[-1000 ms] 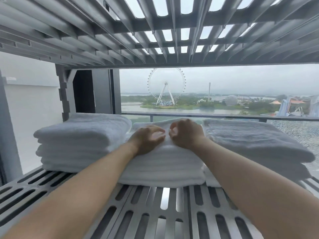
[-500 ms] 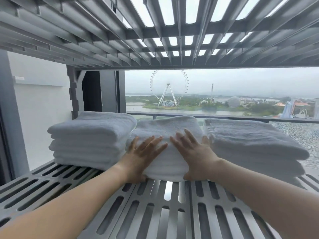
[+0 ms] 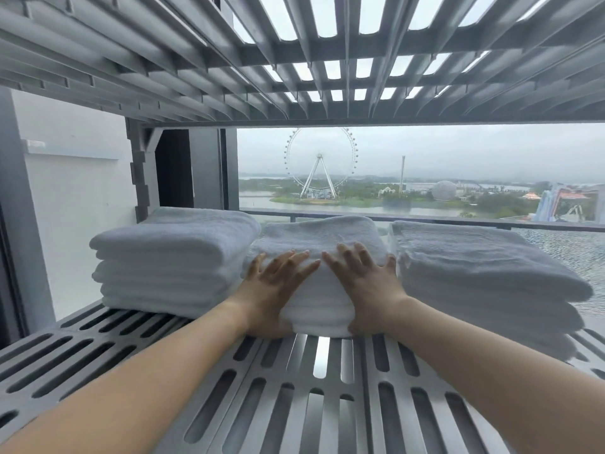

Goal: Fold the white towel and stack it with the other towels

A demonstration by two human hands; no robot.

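The white towel (image 3: 319,239) lies folded at the centre of the frame on the slatted shelf (image 3: 196,371). It sits between the left pile (image 3: 170,257) and the right pile (image 3: 474,273) of folded towels and is close to both. We cannot tell whether this centre bundle is one towel or several layered together.

We have the left hand (image 3: 278,285) and the right hand (image 3: 363,281) flat against its near face, fingers straight and spread, gripping nothing. The fingertips reach up over its front top edge.

The towel lies straight ahead of both hands, toward the upper part of the frame. Its long axis seems to run away from us toward the window. Each hand covers its own half of the near face, so neither is nearer. We judge that any further push goes squarely up the frame, with even pressure so the bundle does not skew into a neighbouring pile.
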